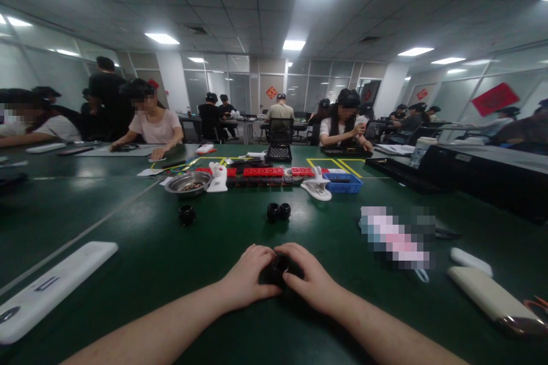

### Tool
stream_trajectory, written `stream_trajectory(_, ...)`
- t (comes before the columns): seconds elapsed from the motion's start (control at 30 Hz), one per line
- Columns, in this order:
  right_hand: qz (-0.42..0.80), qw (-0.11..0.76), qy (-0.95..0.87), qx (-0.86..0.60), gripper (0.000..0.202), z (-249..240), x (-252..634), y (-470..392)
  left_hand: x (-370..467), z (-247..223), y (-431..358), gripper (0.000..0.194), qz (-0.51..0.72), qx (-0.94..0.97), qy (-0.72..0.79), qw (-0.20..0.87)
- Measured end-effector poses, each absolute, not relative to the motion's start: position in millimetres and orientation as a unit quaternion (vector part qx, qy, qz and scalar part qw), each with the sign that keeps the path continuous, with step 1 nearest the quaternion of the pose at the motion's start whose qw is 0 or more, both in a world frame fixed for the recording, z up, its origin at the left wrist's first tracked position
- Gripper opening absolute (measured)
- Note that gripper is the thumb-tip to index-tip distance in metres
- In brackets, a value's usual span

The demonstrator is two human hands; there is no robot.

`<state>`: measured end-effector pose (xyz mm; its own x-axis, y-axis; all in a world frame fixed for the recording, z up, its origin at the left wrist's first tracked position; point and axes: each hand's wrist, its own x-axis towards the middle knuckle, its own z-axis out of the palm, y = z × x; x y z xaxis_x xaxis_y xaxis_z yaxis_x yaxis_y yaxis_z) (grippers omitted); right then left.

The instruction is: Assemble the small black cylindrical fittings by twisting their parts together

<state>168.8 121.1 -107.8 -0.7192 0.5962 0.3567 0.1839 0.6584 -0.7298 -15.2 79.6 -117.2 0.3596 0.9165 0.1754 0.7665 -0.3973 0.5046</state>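
Fingers of my left hand [249, 275] and right hand [311, 278] curl round a glossy black ring-shaped part [280, 265], gripping it between them just above or on the smooth green table [180, 262]. Beyond my fingertips sit two ridged, round black parts [278, 212]; farther left, a shiny metal bowl [188, 183] holds small brownish pieces [193, 186]; farther right, a blue plastic basket [345, 185] holds a dark strip [341, 180].

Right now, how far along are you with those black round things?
The left hand and right hand cup one black round part, seemingly underway. Two similar parts sit side by side ahead, a third part further left; whether they're done or waiting, I can't tell.
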Motion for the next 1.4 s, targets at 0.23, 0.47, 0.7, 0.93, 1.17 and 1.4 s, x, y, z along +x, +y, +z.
stream_trajectory(0.23, 0.317, 0.302, -0.846, -0.303, 0.029, -113.2, 168.5, 123.8, -14.9, -113.0, 78.8, 0.037, 0.217, 0.8, 0.526, 0.189)
stream_trajectory(0.47, 0.356, 0.284, -0.863, -0.221, 0.035, -108.0, 169.6, 126.1, -18.6, -120.0, 81.7, 0.046, 0.211, 0.806, 0.521, 0.182)
stream_trajectory(0.7, 0.34, 0.295, -0.844, -0.293, 0.037, -110.7, 168.4, 122.5, -15.1, -116.6, 79.3, 0.036, 0.22, 0.805, 0.523, 0.174)
stream_trajectory(0.93, 0.318, 0.294, -0.871, -0.233, 0.029, -106.1, 168.5, 121.8, -15.1, -117.4, 79.2, 0.044, 0.221, 0.809, 0.518, 0.168)
stream_trajectory(1.17, 0.331, 0.299, -0.841, -0.306, 0.039, -112.8, 168.8, 122.4, -14.6, -112.3, 78.6, 0.036, 0.216, 0.801, 0.526, 0.185)
stream_trajectory(1.4, 0.331, 0.29, -0.867, -0.234, 0.026, -108.4, 168.4, 124.9, -15.9, -114.5, 79.8, 0.043, 0.215, 0.801, 0.525, 0.189)
